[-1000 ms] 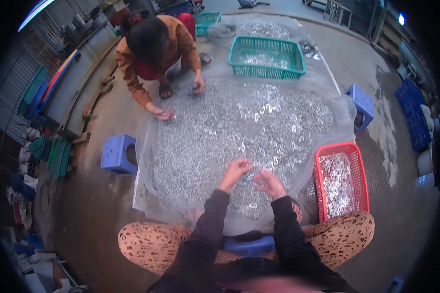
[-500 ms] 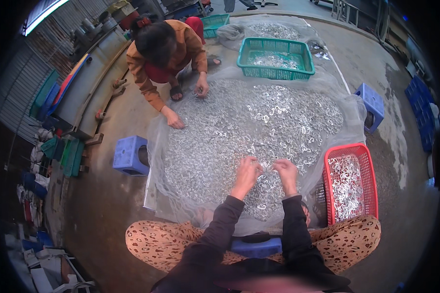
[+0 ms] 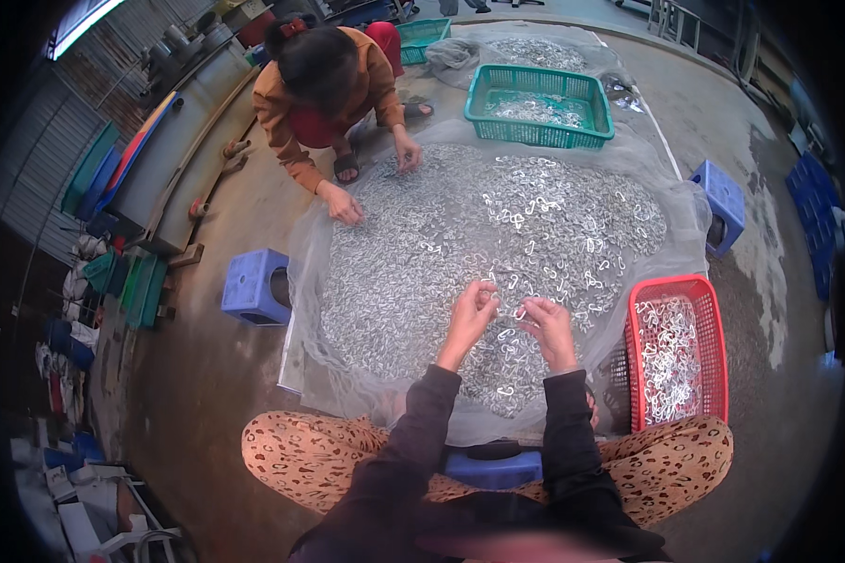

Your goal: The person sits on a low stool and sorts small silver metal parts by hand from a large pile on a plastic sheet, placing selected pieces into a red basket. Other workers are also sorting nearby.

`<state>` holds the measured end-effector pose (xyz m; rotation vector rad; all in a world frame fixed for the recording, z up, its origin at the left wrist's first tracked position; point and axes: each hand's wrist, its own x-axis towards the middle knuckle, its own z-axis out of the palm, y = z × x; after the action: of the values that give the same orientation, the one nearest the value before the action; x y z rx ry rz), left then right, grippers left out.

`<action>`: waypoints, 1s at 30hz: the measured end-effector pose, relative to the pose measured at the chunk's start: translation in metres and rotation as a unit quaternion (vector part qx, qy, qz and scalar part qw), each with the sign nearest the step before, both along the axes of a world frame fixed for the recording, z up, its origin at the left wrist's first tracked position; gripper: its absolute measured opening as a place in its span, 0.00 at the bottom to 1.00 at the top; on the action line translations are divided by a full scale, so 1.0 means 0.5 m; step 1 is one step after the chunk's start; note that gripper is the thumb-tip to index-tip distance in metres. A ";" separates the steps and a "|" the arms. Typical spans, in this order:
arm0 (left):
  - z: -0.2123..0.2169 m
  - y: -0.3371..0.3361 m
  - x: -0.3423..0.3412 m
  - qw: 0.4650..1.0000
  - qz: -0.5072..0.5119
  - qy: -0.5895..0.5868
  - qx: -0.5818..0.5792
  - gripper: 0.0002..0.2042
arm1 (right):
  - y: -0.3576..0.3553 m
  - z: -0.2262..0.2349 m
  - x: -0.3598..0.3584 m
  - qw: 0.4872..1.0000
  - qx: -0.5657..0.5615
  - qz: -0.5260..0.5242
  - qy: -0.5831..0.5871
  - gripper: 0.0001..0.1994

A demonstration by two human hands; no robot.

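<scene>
- Together, our left hand (image 3: 471, 314) and right hand (image 3: 547, 324) pinch a small metal hook (image 3: 514, 312) between fingertips, above the pile of hooks (image 3: 460, 235).
- We judge it light, stiff and slippery; best gripped at its bend.
- Beside us sits the red basket (image 3: 714, 310).

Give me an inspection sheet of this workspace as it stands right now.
Surface: clear plastic sheet spread on a concrete floor.
Job's things: pile of small metal hooks on the sheet; red basket partly filled; green basket holding some.
Clutter: blue stools beside the sheet.
Grip: left hand and right hand close together over the pile, each fingering small hooks; hold unclear.
Cables: nothing seen.
Surroundings: another person crouching opposite, both hands in the pile; boards and crates along the left wall.
</scene>
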<state>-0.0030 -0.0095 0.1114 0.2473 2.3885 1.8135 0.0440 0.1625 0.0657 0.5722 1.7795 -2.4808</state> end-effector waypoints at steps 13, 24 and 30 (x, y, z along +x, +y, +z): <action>0.017 -0.006 0.009 0.948 -0.052 -0.183 0.257 0.11 | 0.008 -0.026 0.006 0.932 -0.361 -0.018 -0.025 0.11; 0.006 0.004 0.014 0.972 -0.003 -0.135 0.193 0.09 | -0.004 0.053 0.012 0.972 -0.226 0.065 0.011 0.09; 0.017 0.015 0.030 0.999 -0.026 -0.008 -0.040 0.07 | 0.010 0.058 0.010 0.981 -0.192 -0.010 0.004 0.04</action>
<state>0.0120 -0.0018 0.1198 0.2819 2.4138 1.6881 0.0490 0.1674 0.0947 0.5491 1.2459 -2.7364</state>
